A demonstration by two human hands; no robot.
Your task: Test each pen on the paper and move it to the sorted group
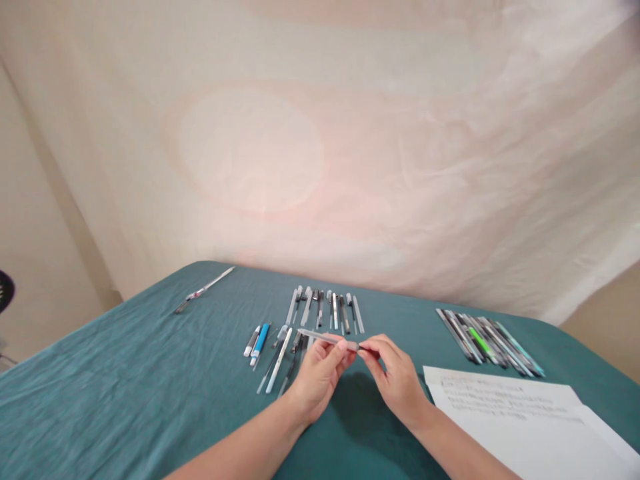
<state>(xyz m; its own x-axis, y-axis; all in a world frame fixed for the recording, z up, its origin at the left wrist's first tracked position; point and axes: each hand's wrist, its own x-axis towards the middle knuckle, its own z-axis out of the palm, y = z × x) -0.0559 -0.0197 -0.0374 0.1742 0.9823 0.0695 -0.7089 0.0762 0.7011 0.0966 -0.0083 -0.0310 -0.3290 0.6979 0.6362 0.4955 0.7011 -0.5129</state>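
Observation:
My left hand (324, 370) is closed around a clear pen barrel (320, 336), which points up and to the left. At the barrel's right end, the thumb and fingertips of my right hand (393, 373) pinch a small dark tip piece (358, 347), mostly hidden by the fingers. Just left of my left hand lie a white pen (279, 360) and several thin refills and pen parts. Beside these are a blue pen (260, 344) and a white and grey pen (252, 341). Behind my hands runs a row of taken-apart pens, with barrels, caps and refills (327, 311).
A bundle of pens (487, 341), one bright green, lies at the right. Nearer to me is a sheet of white paper (530, 440) with handwriting. A bunch of thin refills (205, 290) lies far left on the green tablecloth (150, 387). A pale curtain hangs behind.

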